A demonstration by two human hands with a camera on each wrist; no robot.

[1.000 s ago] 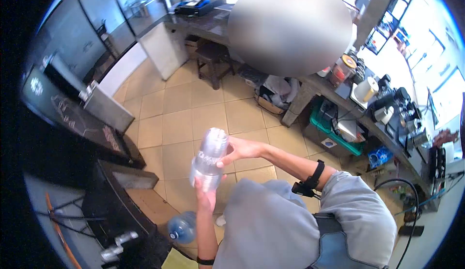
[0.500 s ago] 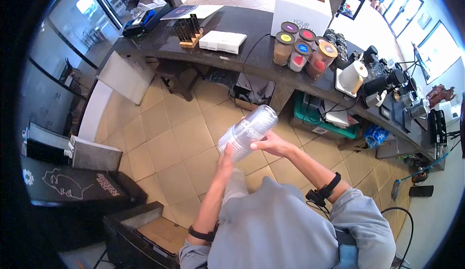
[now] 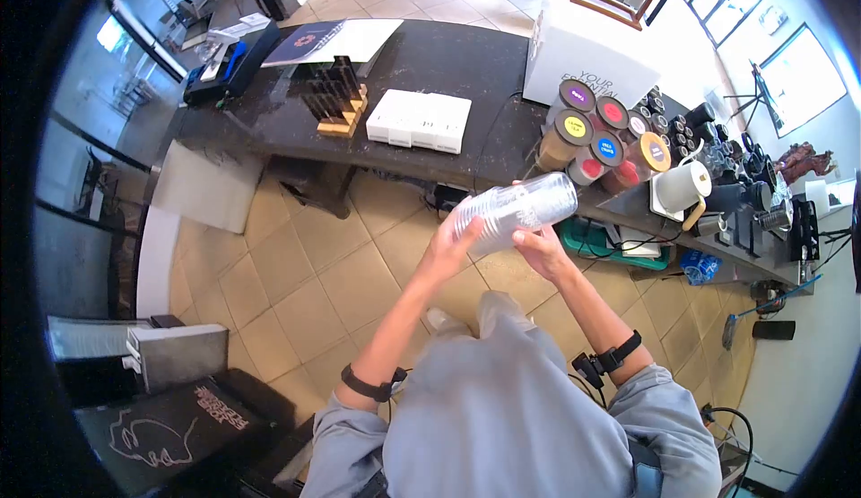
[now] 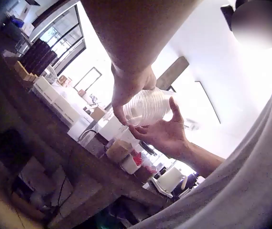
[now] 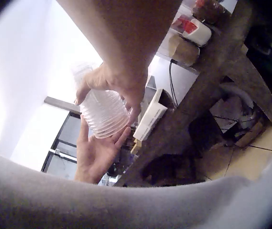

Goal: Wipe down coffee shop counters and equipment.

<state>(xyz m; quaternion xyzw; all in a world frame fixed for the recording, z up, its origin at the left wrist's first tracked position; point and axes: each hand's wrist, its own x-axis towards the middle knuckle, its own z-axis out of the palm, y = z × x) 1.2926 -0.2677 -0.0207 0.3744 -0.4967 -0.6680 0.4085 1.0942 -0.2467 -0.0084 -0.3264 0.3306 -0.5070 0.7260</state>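
Observation:
Both hands hold a nested stack of clear plastic cups (image 3: 525, 209) in front of the body, tilted nearly sideways. My left hand (image 3: 447, 249) grips the ribbed rim end, its thumb along the near side. Toward the base end, my right hand (image 3: 542, 254) grips the stack from the right, thumb on the near side. In the left wrist view, the left fingers curl round the stacked rims (image 4: 148, 107), with the right hand (image 4: 167, 137) beyond. The right wrist view has the left hand (image 5: 97, 156) spread against the rim end.
Beyond the hands runs a dark counter (image 3: 439, 45). It bears a white box (image 3: 419, 121), a rack of black sticks (image 3: 336, 99), several lidded jars (image 3: 574, 130) and a white kettle (image 3: 682, 186). A green bin (image 3: 587, 242) stands beneath. A dark cabinet (image 3: 179, 426) is at lower left.
The stack has swung from nearly upright to nearly sideways and moved right and up in the head view. Both hands keep hold of it. The view has turned toward the counter.

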